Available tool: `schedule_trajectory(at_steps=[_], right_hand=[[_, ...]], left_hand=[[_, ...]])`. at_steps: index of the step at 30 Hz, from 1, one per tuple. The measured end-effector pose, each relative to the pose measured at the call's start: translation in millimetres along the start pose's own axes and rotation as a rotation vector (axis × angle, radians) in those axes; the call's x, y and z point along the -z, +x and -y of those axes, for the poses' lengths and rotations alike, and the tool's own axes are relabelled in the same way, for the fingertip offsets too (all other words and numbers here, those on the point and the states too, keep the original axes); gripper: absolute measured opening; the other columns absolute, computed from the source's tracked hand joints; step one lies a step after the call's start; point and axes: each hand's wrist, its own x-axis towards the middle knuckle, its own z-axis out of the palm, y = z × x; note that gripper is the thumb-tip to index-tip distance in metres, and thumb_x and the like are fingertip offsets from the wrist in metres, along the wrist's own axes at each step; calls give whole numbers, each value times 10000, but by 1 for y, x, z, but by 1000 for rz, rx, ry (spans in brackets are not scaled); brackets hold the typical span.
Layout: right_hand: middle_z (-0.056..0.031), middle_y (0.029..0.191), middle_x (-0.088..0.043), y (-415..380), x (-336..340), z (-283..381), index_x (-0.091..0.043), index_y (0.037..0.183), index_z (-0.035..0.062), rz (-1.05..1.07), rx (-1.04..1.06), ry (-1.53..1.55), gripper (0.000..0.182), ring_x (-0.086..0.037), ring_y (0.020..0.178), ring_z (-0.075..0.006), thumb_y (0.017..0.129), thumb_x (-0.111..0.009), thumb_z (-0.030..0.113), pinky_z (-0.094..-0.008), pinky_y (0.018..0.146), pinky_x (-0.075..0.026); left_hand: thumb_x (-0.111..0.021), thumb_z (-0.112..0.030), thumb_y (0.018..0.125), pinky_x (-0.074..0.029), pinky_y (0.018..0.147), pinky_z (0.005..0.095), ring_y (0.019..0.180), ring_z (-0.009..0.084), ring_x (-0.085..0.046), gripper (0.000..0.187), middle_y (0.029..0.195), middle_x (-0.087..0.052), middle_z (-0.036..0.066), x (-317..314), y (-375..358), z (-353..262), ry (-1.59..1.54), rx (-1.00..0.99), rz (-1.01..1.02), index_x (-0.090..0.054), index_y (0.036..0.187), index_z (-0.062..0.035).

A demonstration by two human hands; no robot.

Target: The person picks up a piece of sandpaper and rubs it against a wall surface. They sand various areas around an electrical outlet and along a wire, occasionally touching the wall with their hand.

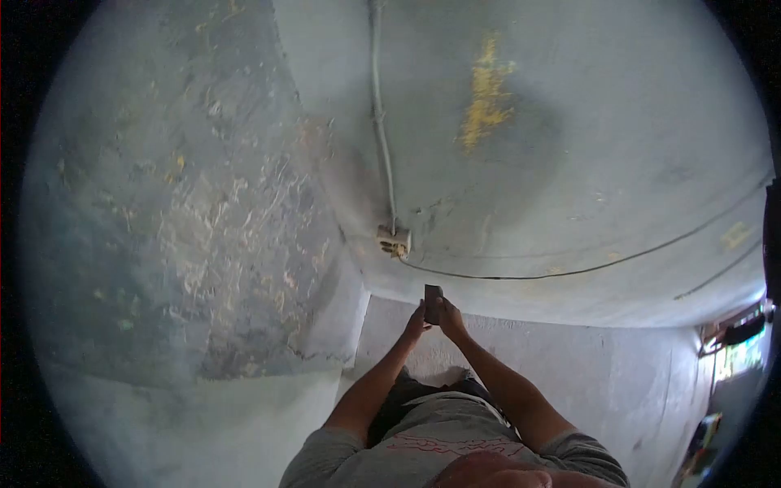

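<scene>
A small dark brown, flat rectangular piece [433, 304] is held out in front of the body, between both hands. My left hand [416, 320] has its fingers closed at the lower left edge of the piece. On the other side, my right hand [449, 316] grips the right edge, with fingers wrapped against it. What the piece is made of cannot be made out. Both forearms reach forward over the grey shirt.
A socket box [394, 241] hangs on the wall beyond the hands, with a vertical conduit [381, 122] above it. A dark cable [521, 277] runs right along the wall. Patchy, peeling wall [236, 220] stands at left. Pale floor [569, 366] lies below.
</scene>
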Motion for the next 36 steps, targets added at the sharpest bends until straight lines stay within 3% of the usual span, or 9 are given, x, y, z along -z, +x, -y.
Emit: schedule_trajectory(at_steps=[1,7,9,15,17,19,25,32,36], right_hand=[[-229,936,-620,-4,3,-7,-505,1183,-18,36,-6,-8,551,-617,867,-289,937,-390,461,-370,799,-466],[-105,778,-586,-47,48,-60,-576,991,-29,260,-308,223,531,-536,721,-165,953,-356,453,-324,643,-449],[-105,751,-592,-61,76,-84,-594,920,-25,364,-147,-76,542,-559,683,-163,954,-352,459,-317,625,-459],[-76,674,-595,-91,117,-170,-615,881,19,552,-325,174,537,-562,565,-174,944,-362,489,-306,563,-468],[-97,711,-620,-99,127,-183,-600,890,25,601,-453,254,513,-597,597,-188,942,-370,481,-318,564,-485],[-107,795,-647,-99,135,-194,-537,1056,47,586,-503,236,475,-619,626,-202,937,-386,481,-329,581,-503],[-122,856,-641,-73,152,-181,-515,1062,43,553,-433,320,472,-619,672,-207,948,-362,474,-319,610,-472],[-111,830,-647,-76,198,-170,-532,1031,47,466,-319,380,495,-620,646,-190,948,-336,493,-315,589,-469],[-113,817,-647,-99,237,-175,-545,1009,50,352,-332,345,510,-624,661,-190,943,-332,508,-313,593,-470]], left_hand=[[-357,-706,830,-441,792,388,938,165,-548,690,1091,-574,34,3,0,7,152,18,80,-457,1257,-173],[-603,-405,862,-500,714,289,803,128,-592,509,949,-599,52,-10,-29,76,-162,72,265,-500,1164,-9],[-644,-391,836,-494,760,282,866,135,-590,572,1015,-598,73,-33,-59,64,-64,95,260,-480,1193,24],[-718,-415,756,-487,747,291,863,155,-590,631,983,-612,100,-71,-74,81,152,70,35,-518,1132,50],[-751,-437,702,-480,733,298,840,171,-595,652,932,-626,119,-85,-77,82,595,-20,-196,-552,1084,52],[-762,-457,672,-478,713,311,817,183,-597,667,902,-633,132,-94,-72,104,493,-83,-265,-569,1071,41],[-711,-401,749,-470,654,286,754,151,-584,533,873,-623,61,-136,-78,44,46,-127,-301,-580,1064,8],[-558,-347,900,-413,639,300,690,148,-485,391,743,-548,55,-191,-97,-209,306,-996,-844,-549,937,42],[-524,-163,925,-321,479,234,542,81,-343,250,704,-529,55,-265,-130,-329,357,-1589,-829,-541,1034,61]])
